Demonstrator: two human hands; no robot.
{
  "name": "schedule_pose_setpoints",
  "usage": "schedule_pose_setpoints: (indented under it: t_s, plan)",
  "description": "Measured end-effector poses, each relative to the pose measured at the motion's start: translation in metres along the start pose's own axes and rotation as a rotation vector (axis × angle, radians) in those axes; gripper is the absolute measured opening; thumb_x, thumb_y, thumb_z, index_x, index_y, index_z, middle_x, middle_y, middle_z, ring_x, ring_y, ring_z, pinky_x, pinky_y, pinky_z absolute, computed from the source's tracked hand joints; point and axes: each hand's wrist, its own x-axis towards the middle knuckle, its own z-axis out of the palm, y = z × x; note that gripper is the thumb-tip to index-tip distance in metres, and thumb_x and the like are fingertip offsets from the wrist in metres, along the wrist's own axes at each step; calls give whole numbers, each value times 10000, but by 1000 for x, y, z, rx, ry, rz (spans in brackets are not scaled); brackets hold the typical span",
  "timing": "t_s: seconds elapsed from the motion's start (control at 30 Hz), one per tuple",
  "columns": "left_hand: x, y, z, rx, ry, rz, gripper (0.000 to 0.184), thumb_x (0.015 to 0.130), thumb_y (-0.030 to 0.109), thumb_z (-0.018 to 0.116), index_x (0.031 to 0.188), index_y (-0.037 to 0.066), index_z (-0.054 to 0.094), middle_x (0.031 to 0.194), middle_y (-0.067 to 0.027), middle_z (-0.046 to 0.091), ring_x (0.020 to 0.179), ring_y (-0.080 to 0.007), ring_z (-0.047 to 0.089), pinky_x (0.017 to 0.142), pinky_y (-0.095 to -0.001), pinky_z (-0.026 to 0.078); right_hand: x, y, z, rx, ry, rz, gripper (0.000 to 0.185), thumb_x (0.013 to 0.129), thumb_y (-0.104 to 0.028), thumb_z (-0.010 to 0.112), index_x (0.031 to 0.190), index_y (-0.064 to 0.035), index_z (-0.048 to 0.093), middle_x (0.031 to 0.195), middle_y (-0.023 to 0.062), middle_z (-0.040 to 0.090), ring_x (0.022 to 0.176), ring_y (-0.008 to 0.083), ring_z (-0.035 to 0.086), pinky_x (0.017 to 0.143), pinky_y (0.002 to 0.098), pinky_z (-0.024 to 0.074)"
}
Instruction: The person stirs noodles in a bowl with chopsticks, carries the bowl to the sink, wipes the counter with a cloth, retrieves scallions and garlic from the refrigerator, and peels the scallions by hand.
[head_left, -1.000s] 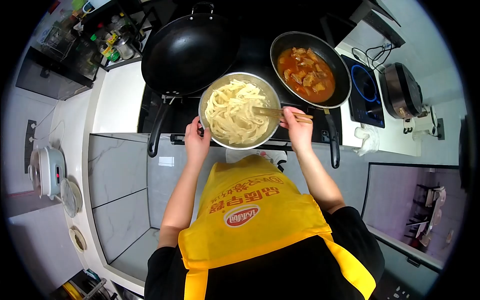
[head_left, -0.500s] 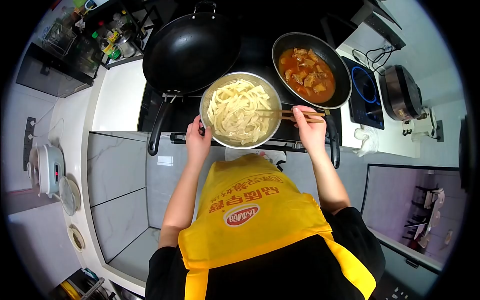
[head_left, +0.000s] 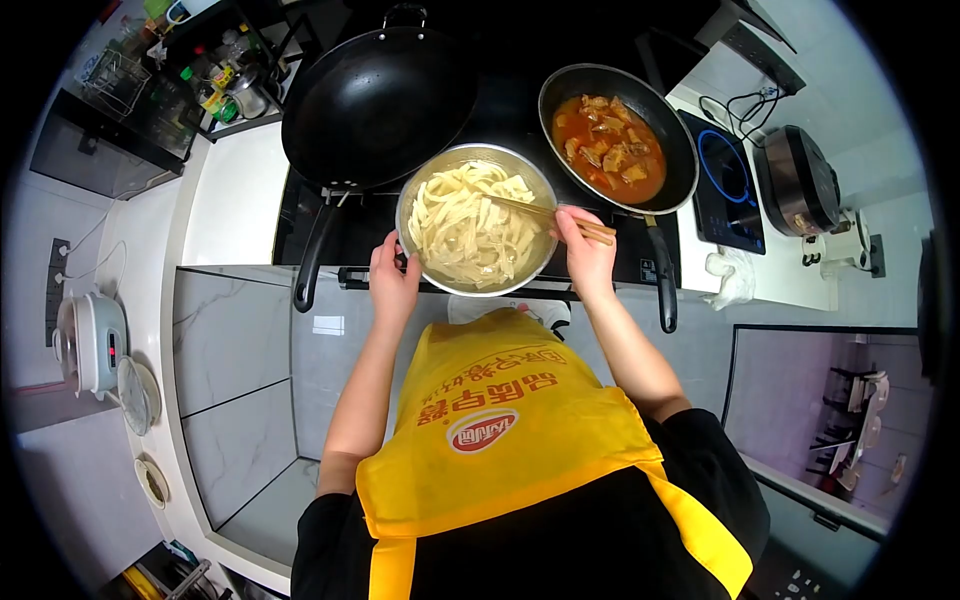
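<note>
A round metal bowl (head_left: 407, 232) full of wide, pale noodles (head_left: 470, 220) in liquid is at the front of the black stove. At its left rim, my left hand (head_left: 394, 274) grips the edge, with the thumb near the top of the wall. My right hand (head_left: 587, 250) is closed around a pair of wooden chopsticks (head_left: 597, 230) by the right rim. Their tips reach into the noodles, near the middle of the bowl.
A large black wok (head_left: 375, 100) stands behind and left of the bowl, its handle pointing forward. To the right is a frying pan (head_left: 680, 165) of meat in red sauce. Farther right are an induction cooker (head_left: 725, 180) and a rice cooker (head_left: 800, 180).
My right hand has moved left, closer to the bowl, and the chopstick tips have gone further left and back into the noodles. The left hand keeps its grip on the rim.
</note>
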Motion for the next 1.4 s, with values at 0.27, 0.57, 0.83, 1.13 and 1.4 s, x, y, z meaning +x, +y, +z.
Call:
schedule_pose_setpoints:
  t_s: [0.27, 0.57, 0.83, 1.13, 1.4]
  plan:
    - [0, 1, -1, 23, -5, -12, 471, 801, 116, 668, 1242, 8, 544, 937, -97, 569, 732, -190, 546, 674, -301, 482, -17, -33, 2, -393, -265, -155, 133, 880, -99, 666, 934, 20, 692, 878, 73, 705, 775, 103, 634, 702, 232, 500]
    - [-1, -1, 0, 19, -2, 3, 470, 805, 113, 666, 1251, 27, 547, 932, -92, 567, 716, -186, 548, 663, -301, 480, -18, -37, -4, -577, -276, -306, 112, 850, -98, 688, 901, 1, 699, 818, 105, 681, 730, 172, 653, 668, 258, 505]
    - [-1, -2, 0, 0, -4, -20, 472, 807, 115, 665, 1257, 35, 543, 905, -83, 557, 704, -181, 550, 653, -304, 480, 1, -43, -32, -578, -87, -322, 141, 855, -99, 694, 934, 19, 696, 883, 87, 701, 767, 123, 652, 711, 242, 516]
    - [-1, -2, 0, 9, -18, -12, 469, 811, 109, 656, 1256, 24, 535, 881, -86, 550, 680, -189, 536, 633, -311, 472, 0, -67, -26, -614, -194, -229, 172, 859, -141, 696, 947, 7, 699, 880, 89, 714, 788, 131, 668, 731, 252, 519]
    - [-2, -5, 2, -7, -6, -5, 463, 809, 102, 658, 1245, 1, 537, 859, -84, 546, 670, -189, 532, 622, -311, 467, 2, -55, -13, -609, -188, -322, 159, 840, -116, 711, 937, 10, 700, 887, 104, 704, 798, 155, 671, 728, 255, 519]
